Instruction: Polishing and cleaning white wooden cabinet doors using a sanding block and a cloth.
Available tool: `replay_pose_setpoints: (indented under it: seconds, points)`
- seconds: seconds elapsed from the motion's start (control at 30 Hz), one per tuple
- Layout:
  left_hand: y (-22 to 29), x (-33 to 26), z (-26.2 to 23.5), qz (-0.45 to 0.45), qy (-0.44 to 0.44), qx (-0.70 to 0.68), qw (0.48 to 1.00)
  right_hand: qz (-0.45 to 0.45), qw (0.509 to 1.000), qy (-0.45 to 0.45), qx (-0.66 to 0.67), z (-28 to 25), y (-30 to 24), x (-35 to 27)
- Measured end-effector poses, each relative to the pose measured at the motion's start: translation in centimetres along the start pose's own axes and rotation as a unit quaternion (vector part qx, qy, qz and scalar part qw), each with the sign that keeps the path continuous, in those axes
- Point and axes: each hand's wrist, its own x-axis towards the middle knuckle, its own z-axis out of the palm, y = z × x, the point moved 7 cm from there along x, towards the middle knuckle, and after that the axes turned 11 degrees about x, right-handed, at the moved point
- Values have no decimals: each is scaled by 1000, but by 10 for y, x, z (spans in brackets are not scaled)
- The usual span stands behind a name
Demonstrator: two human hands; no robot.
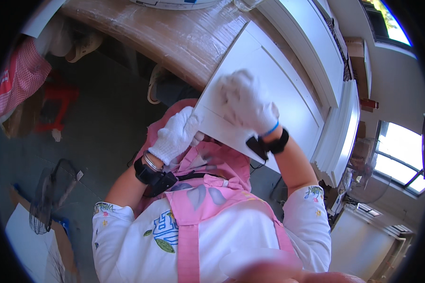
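Gripping white panel [274, 89] corner, left hand [177, 134], right hand [248, 101] pressing on top

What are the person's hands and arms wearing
Both the left hand and the right hand wear white knit gloves. Each wrist carries a black band with a small black device and cable; the left also has a thin metal bangle, the right a blue band. Short white sleeves with floral print cover the upper arms.

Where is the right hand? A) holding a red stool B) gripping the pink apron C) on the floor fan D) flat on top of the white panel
D: the white-gloved right hand rests on the face of the flat white rectangular panel, while the gloved left hand grips its near corner.
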Motion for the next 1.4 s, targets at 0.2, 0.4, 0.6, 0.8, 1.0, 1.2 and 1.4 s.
replay_pose_setpoints:
  seconds: [0.2,0.4,0.6,0.8,1.0,1.2,1.4]
  points:
    - [1,1,2,-23,-2,1,1000,-9,999,23,-44,-5,4,2]
    - [-1,1,0,-11,9,51,999,-18,995,-94,13,12,-51,-51]
    - [-2,1,0,-28,1,-12,1000,241,970,13,34,-61,45,-76]
    - [-4,7,2,-19,-21,-22,999,103,945,71,303,-34,12,-77]
    - [-4,4,-1,-17,-17,5,1000,-6,998,-43,-42,16,-53,-46]
    - [2,1,2,-37,-28,-19,999,165,968,152,-110,-45,69,-3]
    - [-1,-5,-2,-61,-20,22,998,164,981,39,-91,-45,47,13]
